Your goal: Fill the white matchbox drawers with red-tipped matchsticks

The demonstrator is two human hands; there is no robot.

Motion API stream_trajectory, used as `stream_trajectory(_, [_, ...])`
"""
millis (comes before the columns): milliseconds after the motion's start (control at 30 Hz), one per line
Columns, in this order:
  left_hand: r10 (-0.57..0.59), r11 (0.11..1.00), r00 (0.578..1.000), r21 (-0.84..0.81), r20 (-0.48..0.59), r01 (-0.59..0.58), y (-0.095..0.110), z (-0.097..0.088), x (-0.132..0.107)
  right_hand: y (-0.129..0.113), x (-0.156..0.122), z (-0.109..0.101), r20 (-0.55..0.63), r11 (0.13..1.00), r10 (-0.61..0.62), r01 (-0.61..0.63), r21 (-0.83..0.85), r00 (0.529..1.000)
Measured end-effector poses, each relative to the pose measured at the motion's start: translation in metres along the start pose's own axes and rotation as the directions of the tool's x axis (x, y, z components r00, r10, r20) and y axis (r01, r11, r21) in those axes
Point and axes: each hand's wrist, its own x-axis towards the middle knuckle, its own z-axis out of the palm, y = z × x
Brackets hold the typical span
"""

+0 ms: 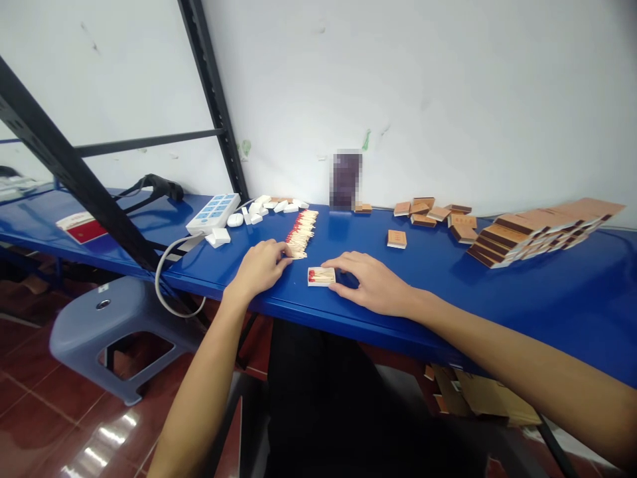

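A row of red-headed matches [300,234] lies piled on the blue table. At its near end, my left hand [263,267] is closed, with thumb and forefinger drawn together on the match ends; how many matches they pinch is too small to tell. To the right sits a small white matchbox tray [322,283], lying flat with several matches inside, their red heads pointing left. My right hand [371,282] grips the tray's right end between thumb and fingers.
Several white trays [259,207] lie behind the matches, beside a white power strip [213,214]. Loose brown matchbox covers [425,211] and a large stack of matchbox covers [537,229] stand on the right. A black shelf post [74,156] rises at left, above a grey stool [119,318].
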Motion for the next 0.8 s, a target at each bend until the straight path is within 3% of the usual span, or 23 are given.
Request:
stream_trajectory(200, [-0.014, 1.000, 1.000, 0.011, -0.001, 0.014, 0.005, 0.005, 0.002, -0.002, 0.000, -0.001, -0.016, 1.000, -0.020, 0.020, 0.016, 1.000])
stream_trajectory(400, [0.044, 0.999, 0.997, 0.007, 0.061, -0.044, 0.008, 0.006, 0.000, -0.001, -0.001, 0.000, -0.004, 0.999, 0.020, -0.020, 0.026, 1.000])
stream_trajectory(600, [0.127, 0.981, 0.990, -0.152, 0.063, -0.117, 0.040, -0.003, -0.010, 0.000, -0.002, 0.001, -0.027, 0.992, 0.077, -0.074, 0.106, 0.997])
stream_trajectory(700, [0.155, 0.986, 0.981, -0.080, 0.118, -0.147, 0.056, -0.001, -0.014, 0.002, -0.002, 0.002, -0.043, 0.992, 0.052, -0.047, 0.113, 0.998])
stream_trajectory(800, [0.151, 0.988, 0.983, 0.004, 0.101, -0.152, 0.064, 0.003, -0.015, 0.003, -0.002, 0.002, -0.046, 0.993, 0.047, -0.042, 0.110, 0.998])
